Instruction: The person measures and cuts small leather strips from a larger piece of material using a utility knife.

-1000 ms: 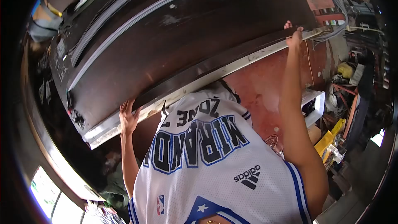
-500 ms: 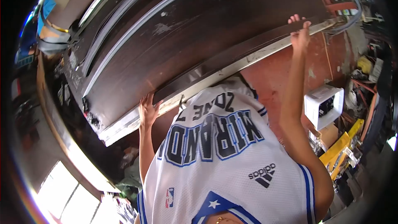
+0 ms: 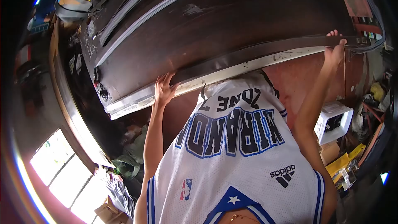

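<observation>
Right grip point(image 3: 335, 52) around dark strip point(image 3: 248, 57)

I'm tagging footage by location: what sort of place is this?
Probably a workshop: long grey strips lie on a dark worktop, and a white plastic bin holds dark items.

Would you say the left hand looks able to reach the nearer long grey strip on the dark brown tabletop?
Probably yes: only bare tabletop shows between the left hand and the strip.

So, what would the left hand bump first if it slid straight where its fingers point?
The left hand would probably meet the nearer long, thin grey strip lying across the dark brown flat surface, though depth is unclear.
</observation>
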`<move>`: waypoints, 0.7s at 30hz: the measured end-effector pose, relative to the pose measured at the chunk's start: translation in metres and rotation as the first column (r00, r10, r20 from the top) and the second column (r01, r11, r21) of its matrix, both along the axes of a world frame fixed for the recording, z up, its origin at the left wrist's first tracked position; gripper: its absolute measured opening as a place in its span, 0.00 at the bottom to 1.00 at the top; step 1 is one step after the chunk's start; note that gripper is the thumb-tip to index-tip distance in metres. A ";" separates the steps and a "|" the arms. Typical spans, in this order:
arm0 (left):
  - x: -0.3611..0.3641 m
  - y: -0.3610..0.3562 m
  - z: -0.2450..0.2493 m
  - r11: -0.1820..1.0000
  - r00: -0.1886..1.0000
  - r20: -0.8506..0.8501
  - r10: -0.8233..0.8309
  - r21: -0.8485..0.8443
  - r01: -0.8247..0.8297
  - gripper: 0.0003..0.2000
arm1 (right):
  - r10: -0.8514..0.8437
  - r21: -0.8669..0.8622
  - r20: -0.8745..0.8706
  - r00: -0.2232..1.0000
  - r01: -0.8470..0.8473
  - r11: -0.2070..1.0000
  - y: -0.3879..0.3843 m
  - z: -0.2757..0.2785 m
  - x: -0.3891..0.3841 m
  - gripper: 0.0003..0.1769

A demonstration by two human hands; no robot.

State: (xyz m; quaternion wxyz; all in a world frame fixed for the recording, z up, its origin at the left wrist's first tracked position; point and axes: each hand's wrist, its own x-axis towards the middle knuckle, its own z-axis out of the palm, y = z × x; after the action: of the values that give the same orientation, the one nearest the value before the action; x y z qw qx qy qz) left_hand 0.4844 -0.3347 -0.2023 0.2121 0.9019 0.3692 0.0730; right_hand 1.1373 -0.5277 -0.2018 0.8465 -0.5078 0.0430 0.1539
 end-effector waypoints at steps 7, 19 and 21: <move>0.018 -0.002 0.011 0.998 0.999 -0.011 -0.037 0.059 0.037 0.27 | 0.086 0.057 -0.099 0.991 -0.080 0.995 -0.003 -0.050 0.040 0.20; 0.100 -0.024 0.014 0.998 0.998 0.043 -0.056 0.021 0.055 0.27 | 0.029 -0.013 -0.058 0.998 -0.030 0.999 0.009 0.000 -0.001 0.22; 0.095 -0.025 0.010 0.999 0.998 0.039 -0.046 0.012 0.045 0.25 | 0.003 -0.018 -0.041 0.999 -0.004 1.000 0.012 0.018 -0.013 0.22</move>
State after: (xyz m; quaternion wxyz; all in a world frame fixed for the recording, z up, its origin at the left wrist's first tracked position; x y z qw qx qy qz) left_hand 0.5796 -0.3595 -0.1923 0.2157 0.9097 0.3439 0.0878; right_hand 1.1242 -0.5160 -0.1838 0.8407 -0.5120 0.0609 0.1654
